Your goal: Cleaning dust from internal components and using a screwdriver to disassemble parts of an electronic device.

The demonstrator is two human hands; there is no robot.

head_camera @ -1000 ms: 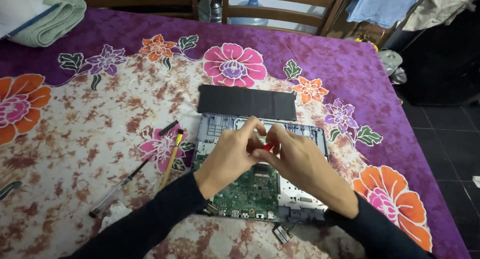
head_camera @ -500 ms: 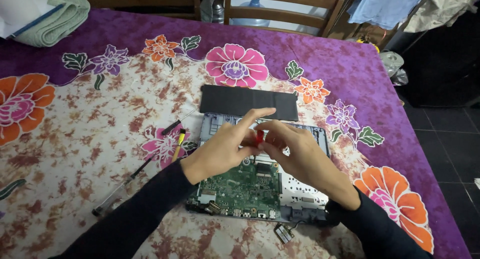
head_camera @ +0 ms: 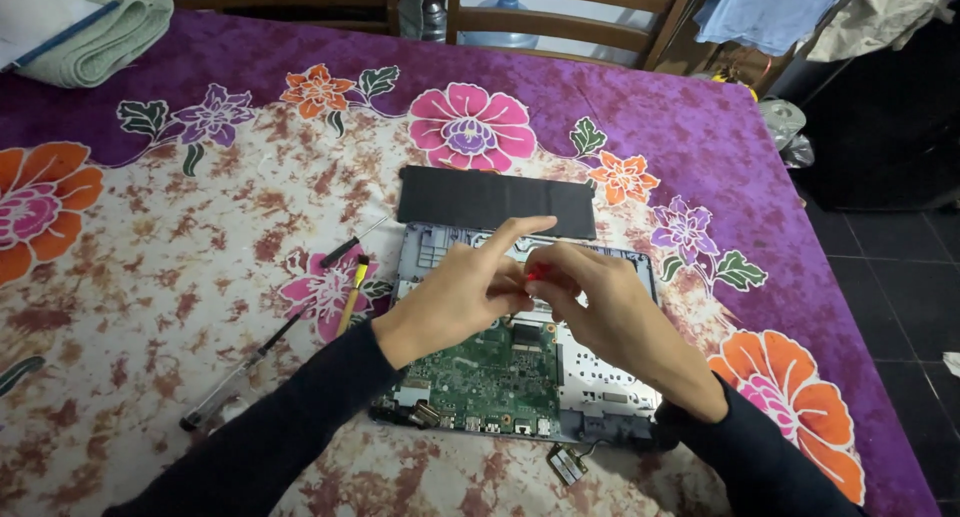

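- At the near edge of the table, a small loose card is seen just in front of the opened laptop base; it is better kept away from the sleeves so that it is not swept off.
- The green circuit board lies in the near left part of the base, under the left forearm. The wrists should be held above it, not rested on it.
- The left hand is closed with thumb and fingers around a small red-handled tool, and its index finger is stretched forward.
- The right hand is curled against the same tool from the other side, the fingertips of both hands touching. Which hand carries the weight cannot be told.
- The tool is held over the middle of the base, just beyond the board; its tip is hidden by the fingers. A good step here, as it is judged, is a straight, upright tool and light pressure, so that nothing slips onto the board.
- To the left, a yellow-handled screwdriver, a black-handled screwdriver and a pen lie on the flowered tablecloth, apart from the hands.
- Farther, a flat black battery is placed touching the far edge of the base.
- Farthest, folded towels and wooden chairs are seen.
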